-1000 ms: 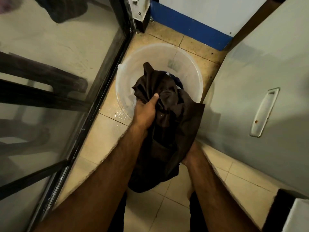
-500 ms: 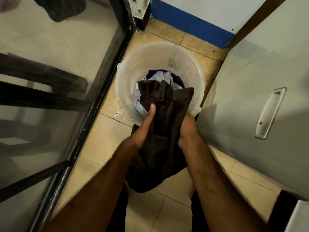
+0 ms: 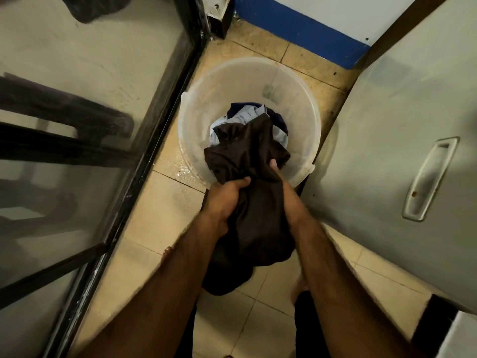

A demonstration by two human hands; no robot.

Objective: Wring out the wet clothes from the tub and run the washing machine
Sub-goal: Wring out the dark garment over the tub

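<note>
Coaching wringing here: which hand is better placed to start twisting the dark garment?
Left, probably: the left hand grips the bunched dark garment near the tub; the right hand is mostly hidden behind it.

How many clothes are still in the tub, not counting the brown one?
2: a light blue one in the tub middle, a navy one behind it. More may hide under the brown cloth.

I see a plain dark-brown garment (image 3: 254,210), a translucent white tub (image 3: 258,81), pale-blue and navy clothes (image 3: 247,116) inside, beige floor tiles (image 3: 165,208) and a far blue wall stripe (image 3: 296,24).
</note>
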